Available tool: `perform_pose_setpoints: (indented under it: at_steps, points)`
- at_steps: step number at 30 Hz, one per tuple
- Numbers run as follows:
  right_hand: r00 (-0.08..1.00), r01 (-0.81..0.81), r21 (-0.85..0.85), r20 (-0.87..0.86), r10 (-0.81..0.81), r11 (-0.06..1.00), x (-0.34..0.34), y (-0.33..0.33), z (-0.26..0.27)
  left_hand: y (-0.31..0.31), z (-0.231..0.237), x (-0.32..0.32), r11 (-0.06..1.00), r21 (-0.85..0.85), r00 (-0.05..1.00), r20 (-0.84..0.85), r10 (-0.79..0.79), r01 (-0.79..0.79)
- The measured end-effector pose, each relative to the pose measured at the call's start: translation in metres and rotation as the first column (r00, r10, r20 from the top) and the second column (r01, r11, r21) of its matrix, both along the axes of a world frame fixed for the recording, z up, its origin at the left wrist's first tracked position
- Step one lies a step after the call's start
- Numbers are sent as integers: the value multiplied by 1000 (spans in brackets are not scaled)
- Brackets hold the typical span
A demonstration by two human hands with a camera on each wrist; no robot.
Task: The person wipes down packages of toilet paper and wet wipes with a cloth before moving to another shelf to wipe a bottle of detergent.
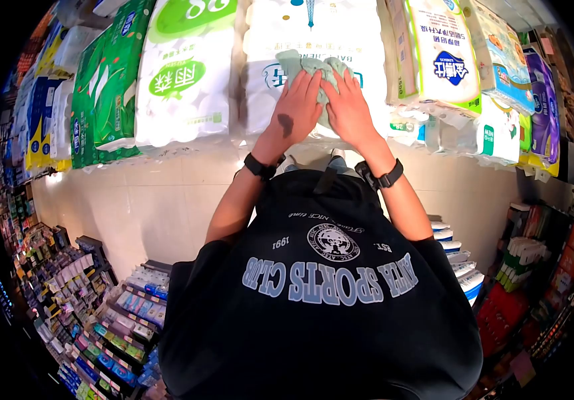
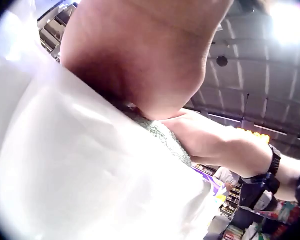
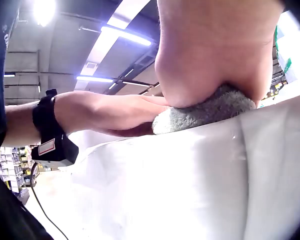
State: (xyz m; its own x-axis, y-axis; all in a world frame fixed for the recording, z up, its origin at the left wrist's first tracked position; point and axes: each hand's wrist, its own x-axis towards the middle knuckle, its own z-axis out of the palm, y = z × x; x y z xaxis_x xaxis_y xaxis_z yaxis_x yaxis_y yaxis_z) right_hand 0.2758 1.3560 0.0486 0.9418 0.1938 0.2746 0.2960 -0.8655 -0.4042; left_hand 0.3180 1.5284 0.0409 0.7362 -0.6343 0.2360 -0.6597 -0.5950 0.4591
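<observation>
At eleven o'clock, a white pack of rolls with green print (image 1: 180, 110). At twelve, your left hand (image 1: 298, 103) and right hand (image 1: 349, 107), fingers extended, press a pale green fuzzy cloth (image 1: 292, 61) onto a white plastic-wrapped pack (image 1: 264, 40). At one, a white pack with blue lettering (image 1: 434, 33).

The head view looks steeply down from above the black shirt (image 1: 327, 280), wide enough (its corners go black) to take in the floor (image 1: 167, 207) on both sides and both hands, left (image 1: 297, 110) and right (image 1: 350, 110), at the far side. The left wrist view sits low and very near its hand, tilted, skimming the white pack (image 1: 264, 40) with the right forearm (image 2: 225, 142) beyond. The right wrist view, equally low, shows the left forearm (image 3: 105, 112) beyond. Both wrist views catch the ceiling (image 3: 115, 55); all three share the pack and cloth (image 1: 312, 65).
</observation>
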Motion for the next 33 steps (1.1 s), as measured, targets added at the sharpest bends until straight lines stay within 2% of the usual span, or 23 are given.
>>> perform_pose_setpoints:
  at_steps: [4, 10, 13, 19, 24, 30, 33]
  points:
    - [999, 12, 4, -33, -12, 1000, 2, 1, 2, 0, 1, 1, 1000, 22, 1000, -17, 7, -7]
    - [990, -60, 10, -131, 61, 998, -52, 2, 15, 18, 14, -50, 998, 6, 997, -38, -68, 68]
    - [988, -72, 16, -136, 74, 997, -56, 1, 18, 18, 20, -56, 996, 50, 996, -61, -67, 71]
    - [998, -52, 6, -35, 52, 999, -11, -4, 2, 7, 5, -13, 999, 48, 999, -54, -5, 7]
    - [997, -42, 31, -65, 44, 999, 8, -8, 1, 2, 1, 1, 1000, 19, 999, -47, 3, -3]
    - [985, -119, -2, -128, 118, 993, -51, -16, 16, 9, 16, -52, 996, 63, 994, -91, -56, 62]
    - [982, -123, 33, -138, 126, 992, -69, -21, 17, 3, 22, -67, 993, 89, 995, -75, -72, 79]
